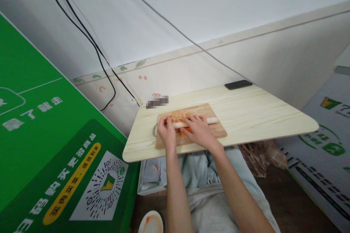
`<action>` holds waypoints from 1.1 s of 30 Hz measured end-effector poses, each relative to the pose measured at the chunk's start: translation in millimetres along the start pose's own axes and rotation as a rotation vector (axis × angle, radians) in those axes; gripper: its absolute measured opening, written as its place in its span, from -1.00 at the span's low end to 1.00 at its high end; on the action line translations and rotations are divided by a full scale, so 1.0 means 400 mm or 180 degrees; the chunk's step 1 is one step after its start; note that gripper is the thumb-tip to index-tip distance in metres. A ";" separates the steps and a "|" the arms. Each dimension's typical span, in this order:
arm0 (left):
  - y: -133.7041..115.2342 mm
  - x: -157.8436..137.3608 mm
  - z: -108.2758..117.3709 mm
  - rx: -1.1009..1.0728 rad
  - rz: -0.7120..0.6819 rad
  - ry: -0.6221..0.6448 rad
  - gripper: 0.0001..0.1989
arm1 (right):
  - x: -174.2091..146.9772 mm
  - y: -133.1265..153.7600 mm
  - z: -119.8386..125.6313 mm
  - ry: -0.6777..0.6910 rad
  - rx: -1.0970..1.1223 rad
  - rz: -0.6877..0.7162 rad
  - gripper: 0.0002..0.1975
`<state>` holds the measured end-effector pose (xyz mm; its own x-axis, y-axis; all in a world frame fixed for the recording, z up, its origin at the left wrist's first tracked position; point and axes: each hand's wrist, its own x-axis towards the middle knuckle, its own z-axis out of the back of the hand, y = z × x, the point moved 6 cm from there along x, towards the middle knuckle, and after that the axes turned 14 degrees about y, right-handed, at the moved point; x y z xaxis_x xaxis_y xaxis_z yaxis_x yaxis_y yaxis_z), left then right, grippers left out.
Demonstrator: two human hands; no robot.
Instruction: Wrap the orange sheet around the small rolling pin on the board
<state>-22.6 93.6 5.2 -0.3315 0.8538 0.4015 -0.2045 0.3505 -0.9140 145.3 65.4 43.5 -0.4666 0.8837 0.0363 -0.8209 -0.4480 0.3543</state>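
Note:
A pale wooden rolling pin (212, 120) lies across a wooden cutting board (218, 131) on the table. My left hand (166, 131) is closed at its left end, with the fingers bent and the fingertips partly hidden. My right hand (199, 128) rests over the middle of the pin, its fingers curved across the top. Beneath the pin and my right hand is a flat orange piece (185, 131), mostly covered. Pale crumbs or bits show on a light orange patch (180, 115) of the board behind the pin.
The board sits on a light wood-grain table (262, 116). A black phone (238, 85) lies at the back edge. A metal ring (154, 130) shows at the board's left. Left stands a green printed panel (82, 123); below are a white box (153, 188) and a stained white bowl (151, 222).

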 end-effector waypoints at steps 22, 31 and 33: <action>0.005 0.001 0.002 -0.0023 -0.0004 0.0026 -0.79 | 0.003 -0.012 0.001 -0.0070 0.0141 0.0125 -0.58; 0.004 0.002 0.003 0.0032 -0.0012 -0.0008 -0.80 | -0.013 -0.006 -0.001 0.0165 0.0153 0.0240 -0.50; 0.007 0.002 0.002 0.0012 -0.0022 0.0008 -0.80 | -0.008 -0.009 0.002 0.0074 0.0143 0.0178 -0.54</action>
<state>-24.1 95.1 2.9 -0.3278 0.8523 0.4077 -0.2103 0.3549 -0.9110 150.0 64.4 43.0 -0.5192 0.8539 0.0356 -0.7780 -0.4895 0.3938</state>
